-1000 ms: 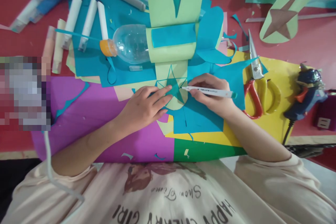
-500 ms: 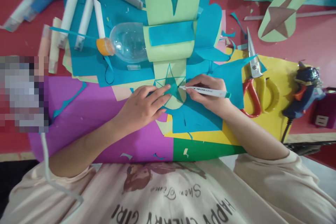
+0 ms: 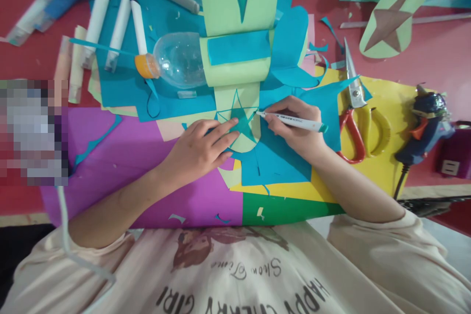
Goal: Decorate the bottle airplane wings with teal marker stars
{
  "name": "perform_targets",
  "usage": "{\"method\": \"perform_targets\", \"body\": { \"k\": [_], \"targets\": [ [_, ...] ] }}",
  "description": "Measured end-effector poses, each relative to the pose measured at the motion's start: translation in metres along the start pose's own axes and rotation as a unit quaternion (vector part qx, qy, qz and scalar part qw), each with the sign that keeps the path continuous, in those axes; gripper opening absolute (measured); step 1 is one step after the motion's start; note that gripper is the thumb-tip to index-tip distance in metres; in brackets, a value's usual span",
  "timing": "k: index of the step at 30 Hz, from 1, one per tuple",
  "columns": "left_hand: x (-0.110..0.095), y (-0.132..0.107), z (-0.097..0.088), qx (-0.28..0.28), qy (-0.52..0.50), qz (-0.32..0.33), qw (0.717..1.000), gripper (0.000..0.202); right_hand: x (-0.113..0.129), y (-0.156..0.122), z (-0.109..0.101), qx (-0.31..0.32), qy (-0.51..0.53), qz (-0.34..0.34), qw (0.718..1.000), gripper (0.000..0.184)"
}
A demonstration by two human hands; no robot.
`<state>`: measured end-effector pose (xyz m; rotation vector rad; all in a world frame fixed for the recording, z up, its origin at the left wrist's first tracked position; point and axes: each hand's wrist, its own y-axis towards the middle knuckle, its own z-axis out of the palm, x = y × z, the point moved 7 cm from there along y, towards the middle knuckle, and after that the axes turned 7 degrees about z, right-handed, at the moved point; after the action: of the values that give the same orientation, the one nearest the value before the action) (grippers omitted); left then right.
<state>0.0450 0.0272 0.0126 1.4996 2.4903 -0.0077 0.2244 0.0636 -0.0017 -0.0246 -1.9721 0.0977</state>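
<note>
My right hand (image 3: 296,125) grips a white marker (image 3: 290,121) with a green end, its tip at the right point of a star outline (image 3: 241,120). The star's middle and lower part are coloured green; its upper and left points show only outline. It is drawn on a pale green paper strip (image 3: 241,146) with a rounded end. My left hand (image 3: 206,149) lies with fingers stretched over the strip's left side, fingertips on the star. The strip wraps around a clear plastic bottle (image 3: 180,61) with an orange cap (image 3: 143,65), under a blue paper band (image 3: 239,47).
Scissors (image 3: 355,103) with red and yellow handles and a glue gun (image 3: 423,127) lie at right on yellow card (image 3: 390,91). Several white markers (image 3: 96,27) lie upper left. Purple card (image 3: 147,206) and blue paper (image 3: 283,171) spread beneath my arms. A pixelated object (image 3: 33,132) is at far left.
The marker has moved up and slightly right, from the star's right inner edge to its right point. More green shows along that point. My left hand stays nearly still.
</note>
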Motion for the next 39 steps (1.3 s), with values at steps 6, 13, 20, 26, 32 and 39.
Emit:
{"method": "perform_targets", "body": {
  "k": [6,13,20,26,32,39],
  "targets": [
    [0.001,0.000,0.002,0.015,-0.020,-0.010,1.000,0.030,-0.002,0.001,-0.005,-0.035,0.009,0.009,0.999,0.025],
    [0.002,0.000,0.002,0.023,-0.022,-0.015,0.999,0.030,-0.005,0.001,-0.005,-0.035,0.021,0.011,0.999,0.026],
    [0.000,0.001,-0.001,0.010,-0.004,-0.002,1.000,0.029,-0.002,0.001,-0.003,-0.013,0.000,0.010,1.000,0.025],
    [0.000,0.000,0.000,0.009,-0.005,-0.003,1.000,0.030,0.000,0.000,-0.003,-0.017,0.003,0.007,1.000,0.027],
    [0.001,0.000,0.002,0.018,-0.022,-0.010,1.000,0.031,0.003,-0.001,-0.001,-0.011,-0.037,-0.020,0.999,0.021],
    [0.000,0.000,0.002,0.010,-0.009,-0.004,1.000,0.030,0.008,-0.003,0.005,0.029,-0.059,-0.077,0.995,0.015]
  ]
}}
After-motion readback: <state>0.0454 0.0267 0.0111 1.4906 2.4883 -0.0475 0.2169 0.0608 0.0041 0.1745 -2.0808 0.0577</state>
